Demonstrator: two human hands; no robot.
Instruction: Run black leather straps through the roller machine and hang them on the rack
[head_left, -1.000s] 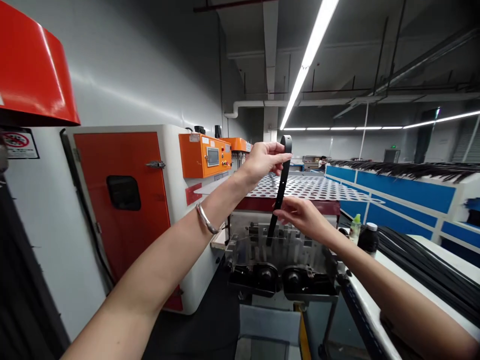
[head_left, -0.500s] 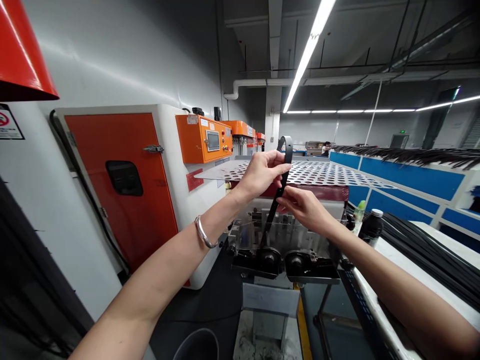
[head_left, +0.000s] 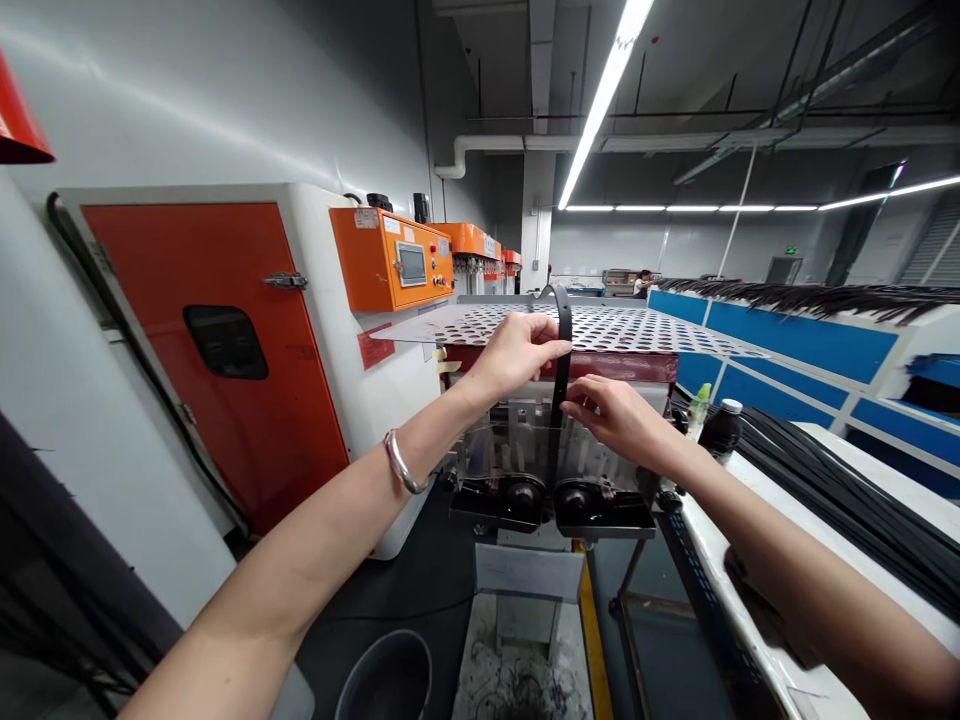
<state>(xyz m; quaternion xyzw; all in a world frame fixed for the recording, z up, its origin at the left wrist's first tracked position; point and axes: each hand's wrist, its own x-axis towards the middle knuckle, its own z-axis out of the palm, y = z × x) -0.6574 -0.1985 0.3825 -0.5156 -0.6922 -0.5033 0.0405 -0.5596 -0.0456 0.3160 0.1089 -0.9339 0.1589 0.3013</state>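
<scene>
A long black strap (head_left: 561, 376), like a belt with small holes, hangs nearly upright with its top bent over in a loop. My left hand (head_left: 517, 350) pinches it just below the loop. Lower down, my right hand (head_left: 613, 412) has its fingers closed at the strap's right edge. The strap's lower part runs down in front of a clear cover (head_left: 489, 455). Its bottom end is dark and hard to make out, between a left black wheel (head_left: 523, 494) and a right black wheel (head_left: 576, 498) on the machine.
Behind my hands lies a perforated sheet (head_left: 637, 330). An orange control box (head_left: 394, 262) stands to the left. On the right, black straps (head_left: 847, 490) cover a white table beside a dark bottle (head_left: 722, 430). A bucket (head_left: 386, 675) is on the floor. A person (head_left: 643, 285) is far back.
The strap has swung from a slant to nearly upright. Its lower part has moved right, from over the left wheel to between the two wheels. The view has shifted slightly.
</scene>
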